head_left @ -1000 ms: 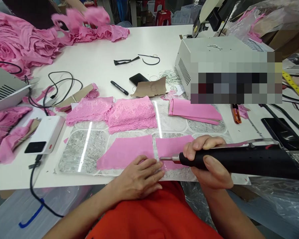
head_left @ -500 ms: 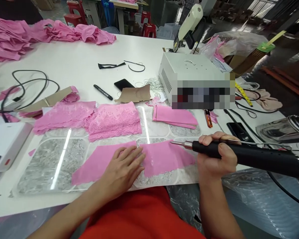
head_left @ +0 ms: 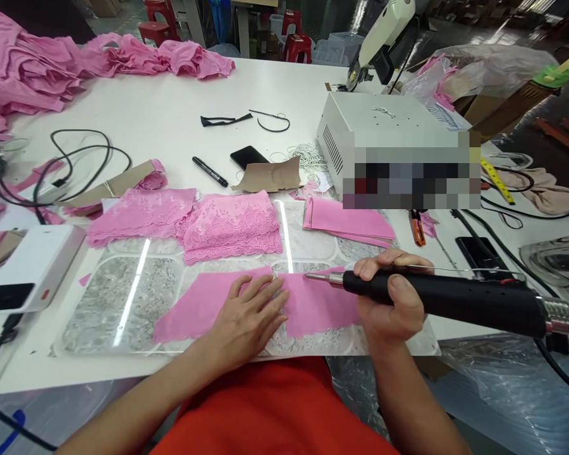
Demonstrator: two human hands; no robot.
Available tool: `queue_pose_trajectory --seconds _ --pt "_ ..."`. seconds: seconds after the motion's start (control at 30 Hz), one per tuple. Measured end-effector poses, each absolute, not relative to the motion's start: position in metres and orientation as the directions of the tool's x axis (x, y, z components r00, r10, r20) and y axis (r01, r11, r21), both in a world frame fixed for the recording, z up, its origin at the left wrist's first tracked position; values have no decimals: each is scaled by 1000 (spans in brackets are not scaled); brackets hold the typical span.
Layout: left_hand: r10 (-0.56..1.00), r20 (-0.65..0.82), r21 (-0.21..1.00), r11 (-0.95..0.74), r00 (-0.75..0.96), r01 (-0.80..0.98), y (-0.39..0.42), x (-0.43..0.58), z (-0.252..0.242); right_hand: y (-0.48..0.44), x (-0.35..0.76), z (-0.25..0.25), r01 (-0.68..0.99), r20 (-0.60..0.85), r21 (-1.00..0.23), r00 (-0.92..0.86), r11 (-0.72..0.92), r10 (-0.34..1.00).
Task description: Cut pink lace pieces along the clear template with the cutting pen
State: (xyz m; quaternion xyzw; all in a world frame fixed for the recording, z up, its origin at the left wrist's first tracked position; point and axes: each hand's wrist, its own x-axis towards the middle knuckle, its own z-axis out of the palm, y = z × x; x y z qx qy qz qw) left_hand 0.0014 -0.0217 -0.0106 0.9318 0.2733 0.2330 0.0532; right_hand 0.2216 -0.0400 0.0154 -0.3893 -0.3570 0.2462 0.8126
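Note:
My left hand [head_left: 252, 313] lies flat with its fingers spread, pressing on pink fabric where two pieces meet or overlap. The left pink fabric piece [head_left: 194, 309] reaches out beyond my wrist, and the right pink fabric piece [head_left: 313, 311] extends under my other hand. My right hand [head_left: 393, 297] is wrapped round a thick black corded hand tool [head_left: 474, 302] with a pointed metal tip. That tip rests at or just over the upper edge of the right piece, close to my left fingertips. Beneath the fabric is a marbled, glossy board [head_left: 123, 303].
Behind the fabric lie folded pink lace pieces [head_left: 232, 224] and a folded pink strip [head_left: 348, 221]. A grey metal box [head_left: 384, 117] stands at the back right. Orange-handled snips [head_left: 416, 229], a marker [head_left: 209, 171] and a white device [head_left: 40, 265] surround the board.
The tool's tip has moved left along the fabric's upper edge, nearer to my left hand. My left hand stays on the fabric. The whole view has shifted slightly.

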Motion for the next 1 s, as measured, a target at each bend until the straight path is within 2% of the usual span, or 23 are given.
queue_pose_trajectory --seconds 0.37,0.67,1.0 --pt "534 422 243 -845 732 476 -21 1 -15 -36 220 13 -100 435 -808 562 580 703" --pt "531 427 246 -847 732 471 -20 0 -14 -41 246 19 -45 388 -797 726 603 567" --pt "543 414 260 -840 731 476 -20 0 -14 -42 240 13 -50 390 -815 690 577 610"
